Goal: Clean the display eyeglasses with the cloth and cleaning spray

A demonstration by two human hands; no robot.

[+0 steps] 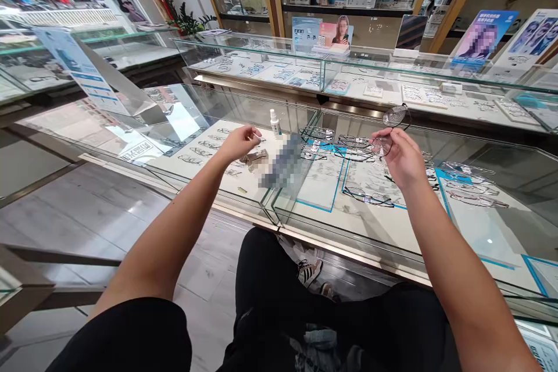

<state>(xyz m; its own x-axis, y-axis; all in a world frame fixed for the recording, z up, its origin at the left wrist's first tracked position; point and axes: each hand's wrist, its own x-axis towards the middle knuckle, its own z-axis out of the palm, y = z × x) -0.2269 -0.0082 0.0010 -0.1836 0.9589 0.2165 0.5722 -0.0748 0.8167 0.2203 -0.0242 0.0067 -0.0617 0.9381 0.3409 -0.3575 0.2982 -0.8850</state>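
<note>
My right hand [403,157] holds up a pair of thin-rimmed eyeglasses [394,116] above the glass counter, its fingers closed on the frame near one lens. The lenses look spotted or wet. My left hand [241,142] is raised over the counter to the left, thumb and fingertips pinched together. Whatever may be between those fingertips is too small to make out. Just below that hand lies a crumpled brown cloth [256,158]. A white spray bottle [275,122] stands upright beyond the hand, to its right. A blurred dark grey object [281,163] lies between my hands.
Several eyeglasses [368,196] lie at the glass display case [279,218], with blue-edged sheets around them. A tilted sign [82,72] stands at the left. Behind runs a second glass case [257,49] with advertising cards. A small yellowish piece [242,190] sits near the front edge.
</note>
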